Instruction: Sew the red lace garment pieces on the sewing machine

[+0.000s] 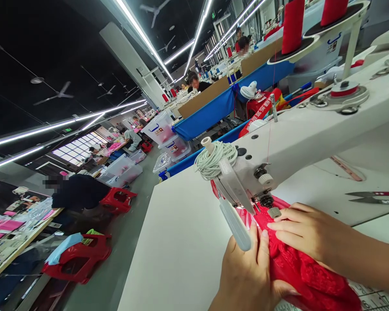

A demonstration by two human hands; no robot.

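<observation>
thin red lace fabric (298, 268) lies on the table under the white sewing machine head (311, 134), at its needle end. left hand (249, 276) pinches the near edge, right hand (306, 235) presses it flat w/ fingers spread. prob light, limp, snag-prone; best held at edges, close to the needle.

A white sewing table (181, 242) carries a white sewing machine (311, 134) across its far right, red lace fabric (298, 263) lying at the near right under the machine's head, a pair of scissors (374, 197) at the right edge, and a printed ruler strip (372, 298) near the front corner.
</observation>
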